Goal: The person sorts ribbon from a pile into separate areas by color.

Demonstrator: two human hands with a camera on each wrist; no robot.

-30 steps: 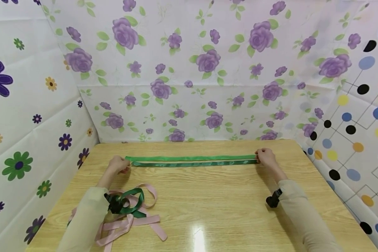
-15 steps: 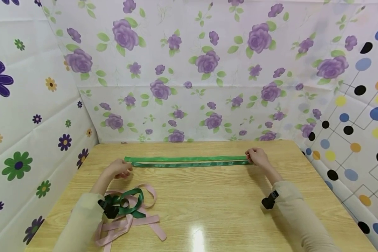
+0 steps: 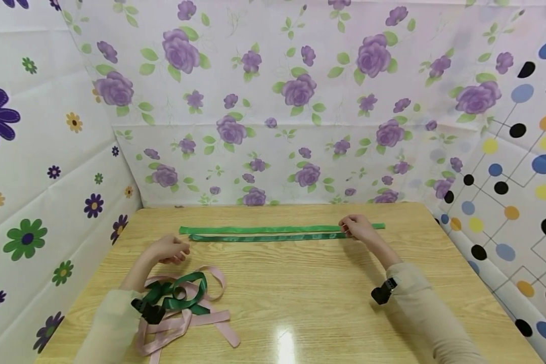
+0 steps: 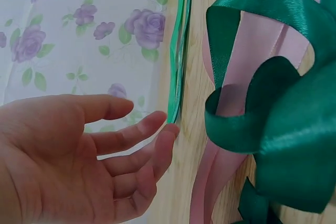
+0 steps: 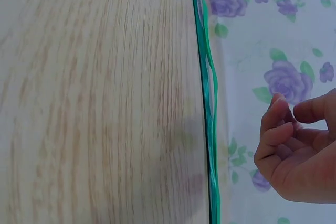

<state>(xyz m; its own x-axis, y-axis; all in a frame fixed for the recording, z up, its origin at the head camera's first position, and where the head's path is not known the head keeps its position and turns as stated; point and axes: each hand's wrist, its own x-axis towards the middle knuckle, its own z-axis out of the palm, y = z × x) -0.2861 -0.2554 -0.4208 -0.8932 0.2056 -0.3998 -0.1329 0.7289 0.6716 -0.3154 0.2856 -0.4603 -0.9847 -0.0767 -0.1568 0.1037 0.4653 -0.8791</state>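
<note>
Two ribbons lie stretched side by side across the back of the table, a bright green ribbon (image 3: 259, 229) behind and a darker green ribbon (image 3: 264, 238) in front. My right hand (image 3: 357, 227) is over their right part, fingers loosely curled with nothing between them in the right wrist view. Past it, the bright green ribbon's right end shows; the darker one's is hidden. Just in front of the ribbons' left ends is my left hand (image 3: 166, 249), its fingers apart and lightly bent, holding nothing. In the left wrist view its fingertips overlap the ribbon ends.
Close to my left forearm lies a loose tangle of pink ribbon (image 3: 227, 333) and dark green ribbon (image 3: 202, 288). The wooden table (image 3: 309, 293) ends at a flower-print cloth (image 3: 273, 162) behind, with patterned cloths on both sides.
My right hand has slid left along the two ribbons, uncovering the bright green one's right end. My left hand has drawn back slightly from the left ends, its fingers looser.
</note>
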